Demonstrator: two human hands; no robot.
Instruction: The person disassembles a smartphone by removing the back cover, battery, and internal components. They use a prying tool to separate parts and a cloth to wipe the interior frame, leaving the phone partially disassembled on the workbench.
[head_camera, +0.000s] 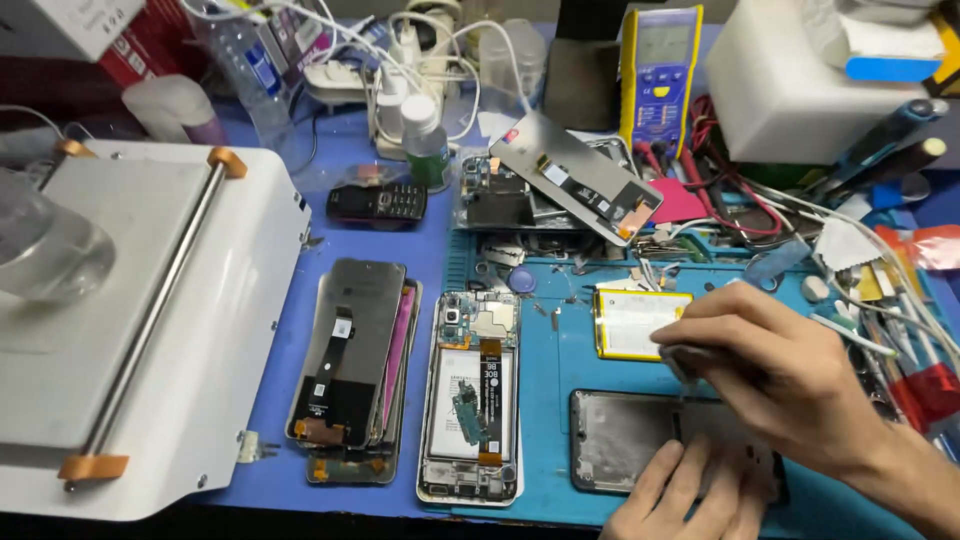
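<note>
A person is working on an empty phone frame (625, 440) on the blue mat (560, 350).

The right hand (775, 375) is gripping a thin metal tool (678, 368), its tip pointing down into the frame; the left hand (690, 495) is pressing flat, fingers loose, on the frame's near edge. Behind the frame is lying a yellow battery (640, 322), to its left an opened phone (475, 395). If the tool is slipping, it could scratch the frame or pierce the battery nearby.

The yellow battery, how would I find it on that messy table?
Find the blue mat. The battery lies there, just above the empty phone frame, beside the right hand. It is the only flat pale rectangle with yellow edges.
</note>
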